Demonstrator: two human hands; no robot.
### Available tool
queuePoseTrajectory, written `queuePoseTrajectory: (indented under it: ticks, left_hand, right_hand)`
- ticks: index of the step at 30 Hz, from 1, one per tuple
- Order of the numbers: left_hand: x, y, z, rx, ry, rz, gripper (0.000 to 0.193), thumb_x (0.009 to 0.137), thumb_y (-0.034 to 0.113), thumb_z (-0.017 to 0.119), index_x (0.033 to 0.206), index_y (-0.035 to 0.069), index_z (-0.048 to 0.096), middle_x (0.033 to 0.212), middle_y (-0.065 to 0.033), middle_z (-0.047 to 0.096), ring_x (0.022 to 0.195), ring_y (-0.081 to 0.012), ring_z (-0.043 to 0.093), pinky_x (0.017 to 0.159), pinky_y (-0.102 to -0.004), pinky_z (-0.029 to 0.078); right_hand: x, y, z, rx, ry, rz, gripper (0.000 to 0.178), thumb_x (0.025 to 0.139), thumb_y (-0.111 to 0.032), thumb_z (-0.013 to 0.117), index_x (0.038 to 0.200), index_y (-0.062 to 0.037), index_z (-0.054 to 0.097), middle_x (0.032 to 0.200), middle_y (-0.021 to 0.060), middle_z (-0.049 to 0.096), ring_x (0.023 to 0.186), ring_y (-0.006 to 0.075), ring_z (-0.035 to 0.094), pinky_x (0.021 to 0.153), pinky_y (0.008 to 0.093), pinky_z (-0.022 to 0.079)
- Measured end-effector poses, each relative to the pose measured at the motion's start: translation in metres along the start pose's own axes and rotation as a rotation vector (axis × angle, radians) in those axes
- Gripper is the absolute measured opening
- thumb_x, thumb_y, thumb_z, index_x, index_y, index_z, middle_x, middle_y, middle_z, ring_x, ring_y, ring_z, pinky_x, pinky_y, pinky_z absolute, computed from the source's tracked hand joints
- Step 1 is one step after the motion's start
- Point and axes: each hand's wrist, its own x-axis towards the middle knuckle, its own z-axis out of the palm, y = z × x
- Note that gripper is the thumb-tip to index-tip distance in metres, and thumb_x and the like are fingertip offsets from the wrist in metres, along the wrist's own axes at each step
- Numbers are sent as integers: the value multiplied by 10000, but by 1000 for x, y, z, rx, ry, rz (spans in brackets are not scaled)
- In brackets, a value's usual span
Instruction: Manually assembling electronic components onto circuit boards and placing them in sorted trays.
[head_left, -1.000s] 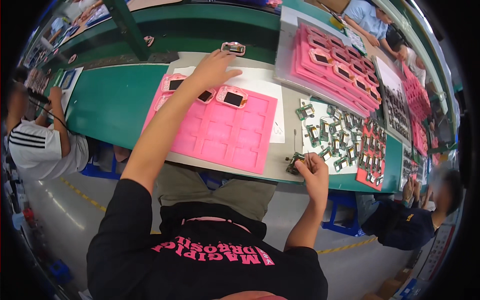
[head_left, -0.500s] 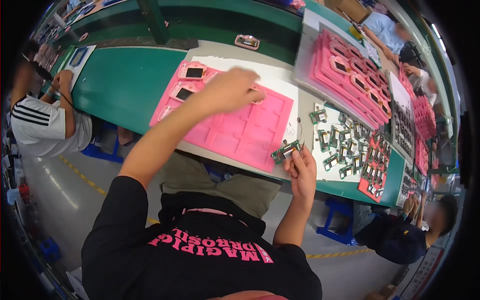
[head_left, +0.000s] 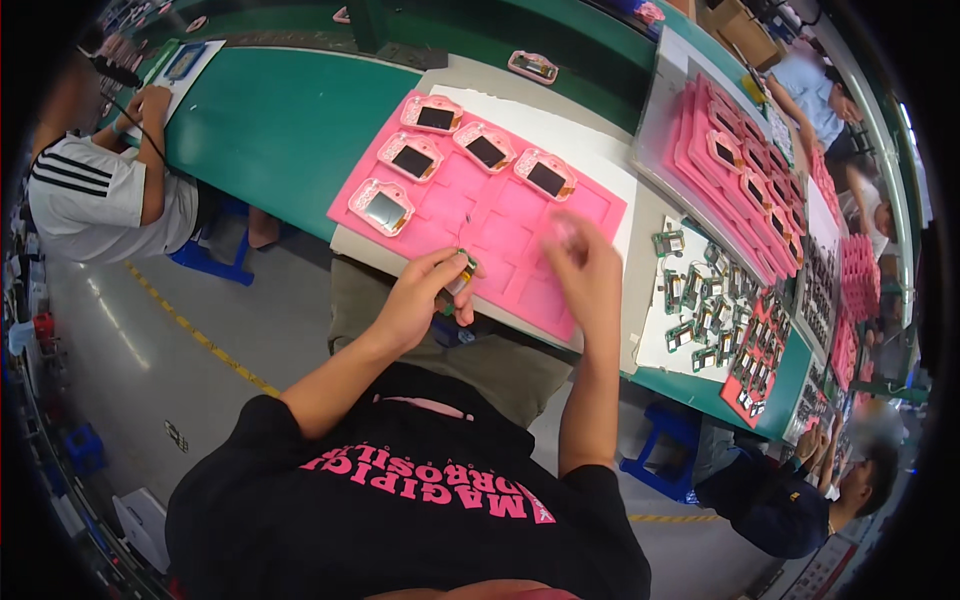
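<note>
My left hand (head_left: 418,296) is closed around a small green circuit board (head_left: 463,272) at the front edge of the pink tray (head_left: 470,192). Fingers cover most of that board. Over the right part of the tray hovers my right hand (head_left: 588,270), its thumb and fingertips bent close together and smeared by motion; whether they hold anything I cannot make out. Several pink shells with dark screens lie in the tray's compartments, one of them a pink shell (head_left: 548,176) in the far row and another a pink shell (head_left: 382,208) at the left.
Many loose circuit boards (head_left: 700,310) lie on a white sheet to the right, beside a red tray of boards (head_left: 758,350). Stacked pink trays (head_left: 715,190) stand behind them. One more pink shell (head_left: 532,67) rests beyond my tray. Co-workers sit at left and right.
My left hand has come back from above the tray and now holds the circuit board that my right hand held. My right hand has moved over the tray. The view has shifted.
</note>
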Motion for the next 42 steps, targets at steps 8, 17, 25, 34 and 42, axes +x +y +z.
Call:
queuePoseTrajectory:
  ticks: [8,17,25,34,42]
  left_hand:
    - [-2,5,1,12,-105,-44,269,1105,222,582,978,-4,654,665,-19,497,497,-115,456,448,-243,369]
    - [-13,9,-11,77,-128,-150,247,1079,209,603,959,3,668,610,15,462,462,-74,376,433,-220,301]
    - [11,33,50,681,-117,-10,207,1037,218,662,1066,14,682,674,-28,611,523,-119,505,499,-261,410]
    - [53,9,79,1583,-25,403,305,948,179,747,1180,-1,664,831,-88,763,683,-199,676,621,-329,525]
    - [52,14,64,1181,-111,221,236,946,162,700,1126,22,640,867,-121,779,687,-270,689,643,-387,519]
  right_hand:
    - [40,4,26,-300,194,-135,144,973,-123,715,1112,-86,717,844,76,754,693,255,664,687,388,515]
    - [-66,3,36,-116,97,-96,177,956,-56,709,1129,-92,722,838,60,731,660,211,635,643,343,493]
    - [-116,38,19,637,173,198,176,1109,-141,568,1161,-25,690,821,63,671,651,115,562,591,252,433]
    - [-119,47,14,1046,-148,340,188,1150,-161,486,1226,-22,588,803,132,723,575,143,621,521,234,461]
    - [-94,34,20,1073,-301,393,165,1152,-143,483,1200,-17,576,680,97,672,470,137,535,462,233,416]
